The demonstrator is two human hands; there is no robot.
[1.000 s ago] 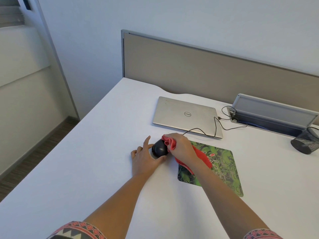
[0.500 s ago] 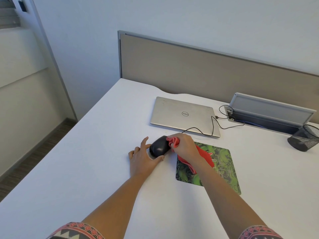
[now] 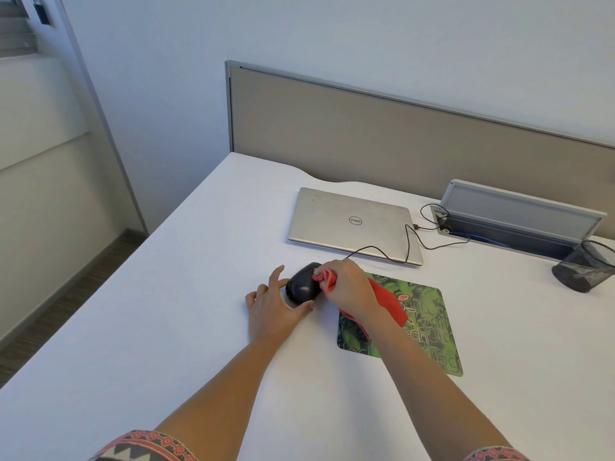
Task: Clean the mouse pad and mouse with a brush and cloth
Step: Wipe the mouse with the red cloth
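Note:
A black mouse (image 3: 301, 286) sits on the white desk just left of a green patterned mouse pad (image 3: 417, 322). My left hand (image 3: 273, 307) holds the mouse from its near left side, thumb under its front and index finger stretched along its left. My right hand (image 3: 347, 287) grips a bunched red cloth (image 3: 327, 279) and presses it against the mouse's right side. The cloth's loose end (image 3: 389, 302) trails over the pad under my wrist. No brush is in view.
A shut silver laptop (image 3: 352, 222) lies behind the mouse, with a black cable (image 3: 412, 239) running to an open desk cable tray (image 3: 519, 216). A black mesh pen cup (image 3: 585, 266) stands at the right edge. A beige partition (image 3: 399, 138) backs the desk.
My right hand has slid the cloth from the top of the mouse toward its right side, uncovering more of the black shell. The left hand stays in place.

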